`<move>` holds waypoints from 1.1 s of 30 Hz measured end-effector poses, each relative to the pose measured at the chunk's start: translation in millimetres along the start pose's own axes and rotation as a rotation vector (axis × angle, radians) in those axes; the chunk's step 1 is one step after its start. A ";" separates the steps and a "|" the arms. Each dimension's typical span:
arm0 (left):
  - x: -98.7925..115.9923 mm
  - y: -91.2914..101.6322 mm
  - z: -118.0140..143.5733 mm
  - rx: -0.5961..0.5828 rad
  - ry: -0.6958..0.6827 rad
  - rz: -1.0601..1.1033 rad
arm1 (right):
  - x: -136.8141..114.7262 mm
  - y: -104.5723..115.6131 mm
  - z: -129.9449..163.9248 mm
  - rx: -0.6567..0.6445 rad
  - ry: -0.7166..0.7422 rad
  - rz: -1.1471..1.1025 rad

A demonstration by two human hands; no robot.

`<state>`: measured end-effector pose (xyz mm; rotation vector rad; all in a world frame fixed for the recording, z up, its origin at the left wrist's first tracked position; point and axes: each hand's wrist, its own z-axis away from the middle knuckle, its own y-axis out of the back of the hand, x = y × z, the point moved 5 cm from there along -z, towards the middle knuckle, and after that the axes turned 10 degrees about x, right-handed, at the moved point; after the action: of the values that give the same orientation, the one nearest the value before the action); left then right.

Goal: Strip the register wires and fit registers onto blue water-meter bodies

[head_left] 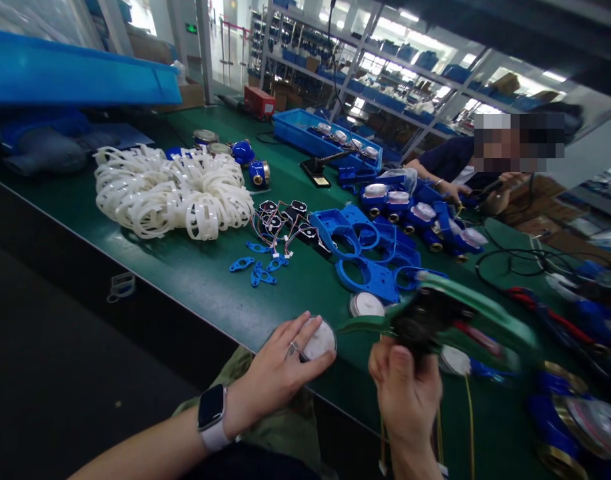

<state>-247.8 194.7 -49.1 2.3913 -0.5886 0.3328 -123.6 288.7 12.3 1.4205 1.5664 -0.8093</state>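
My left hand [280,363], with a ring and a watch, rests its fingers and thumb around a round, white-faced disc [319,341] at the table's front edge. My right hand [408,393] is wrapped around a green and black hand tool [425,313]. The tool is smeared by motion, and its exact kind is unclear. A thin green end of it points toward the disc. Just behind the tool lies another white-faced disc [367,305], and a third disc [455,360] with yellow wires is to its right.
Blue plastic housings [368,280], small blue brackets [242,264] and wired black parts [298,208] lie mid-table. White plastic rings [170,193] are heaped at left. Blue meters [398,200] line up before a co-worker [450,160]. A brass-ended meter [580,427] stands at right.
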 end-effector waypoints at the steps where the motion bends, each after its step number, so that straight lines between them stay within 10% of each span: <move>1: 0.0 0.2 0.0 0.000 0.004 0.005 | -2.1 0.7 0.0 0.009 0.025 -0.059; 16: -1.5 -0.7 -3.5 -0.050 0.051 0.041 | 20.3 -0.2 10.5 -0.037 -0.149 0.037; 33: -20.6 -18.5 -23.9 -0.259 0.156 0.276 | 1.3 18.5 22.2 -0.033 -0.007 -0.020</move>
<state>-258.7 229.7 -48.5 2.0183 -0.8361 0.5235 -101.8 272.3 3.0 1.3784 1.5843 -0.7957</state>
